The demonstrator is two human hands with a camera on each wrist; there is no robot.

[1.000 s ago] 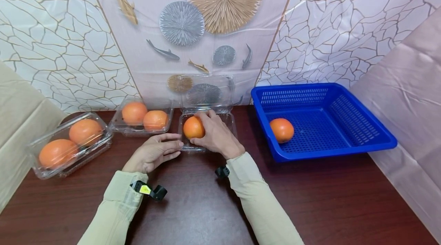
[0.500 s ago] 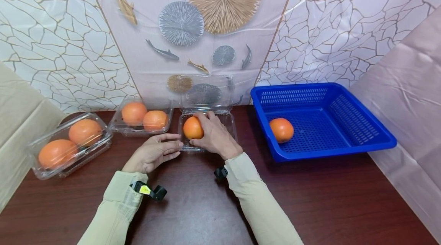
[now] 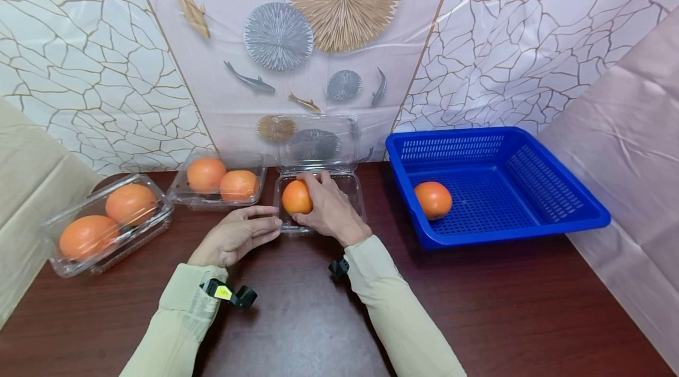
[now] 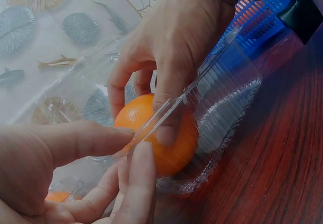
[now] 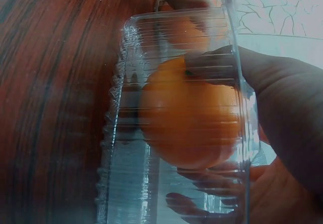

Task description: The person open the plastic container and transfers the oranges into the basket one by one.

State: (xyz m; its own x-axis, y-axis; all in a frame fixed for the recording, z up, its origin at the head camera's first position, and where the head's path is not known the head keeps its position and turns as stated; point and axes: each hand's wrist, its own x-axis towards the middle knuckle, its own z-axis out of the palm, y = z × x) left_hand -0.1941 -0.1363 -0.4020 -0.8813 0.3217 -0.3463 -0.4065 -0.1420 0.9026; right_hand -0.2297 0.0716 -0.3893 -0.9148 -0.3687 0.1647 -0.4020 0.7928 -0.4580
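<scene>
An orange (image 3: 296,197) sits in the left half of a clear plastic clamshell container (image 3: 349,187), whose lid (image 3: 347,141) stands raised at the back. My right hand (image 3: 333,207) grips this orange from the right, thumb in front and fingers behind. At the container's front left corner, my left hand (image 3: 233,238) pinches the rim between thumb and fingers, as the left wrist view shows. Through the ribbed wall in the right wrist view, the same orange (image 5: 189,123) appears with the right thumb near its stem end.
Two clamshells (image 3: 183,197) (image 3: 58,268) on the left hold two oranges each. A blue plastic basket (image 3: 509,232) with one orange (image 3: 434,200) stands on the right of the dark wooden table (image 3: 297,318). A patterned sheet (image 3: 185,88) hangs behind.
My right wrist has shifted slightly to the left, its hand still gripping the orange in the container. My left hand has stayed at the rim.
</scene>
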